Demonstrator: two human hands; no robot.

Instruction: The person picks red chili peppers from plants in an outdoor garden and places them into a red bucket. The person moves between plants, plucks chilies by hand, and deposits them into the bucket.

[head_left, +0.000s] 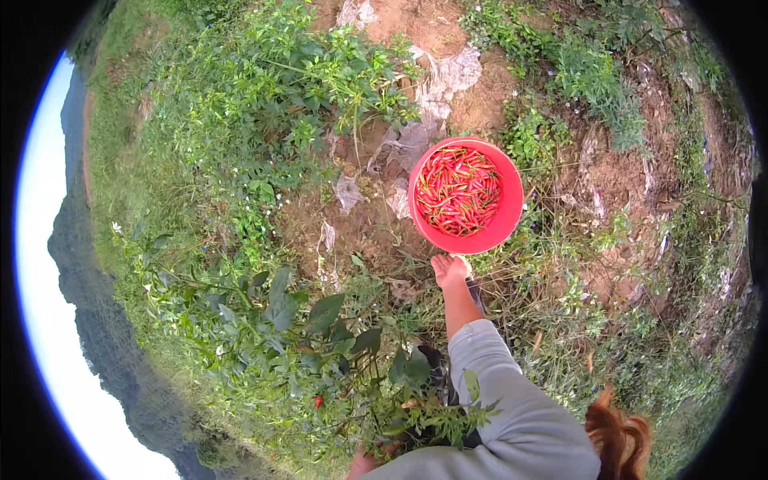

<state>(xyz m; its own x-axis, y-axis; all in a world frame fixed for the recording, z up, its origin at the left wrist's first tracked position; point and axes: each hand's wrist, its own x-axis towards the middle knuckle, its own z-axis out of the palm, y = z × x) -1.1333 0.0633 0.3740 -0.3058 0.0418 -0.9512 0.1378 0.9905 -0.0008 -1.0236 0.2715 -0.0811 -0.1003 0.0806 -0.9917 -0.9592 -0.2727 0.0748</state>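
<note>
Leaves [394, 428] partly over left grip [366, 462]

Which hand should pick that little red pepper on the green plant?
Probably the left hand: it's partly hidden, low by the green plant, nearer the red pepper. The right hand is farther off, beside the red bucket of peppers.

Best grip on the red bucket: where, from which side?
Probably the near rim of the red bucket, from the picture's lower side, where the right hand is. The mouth faces the camera and the rim stands above the chilies, leaving bare wall to pinch.
</note>
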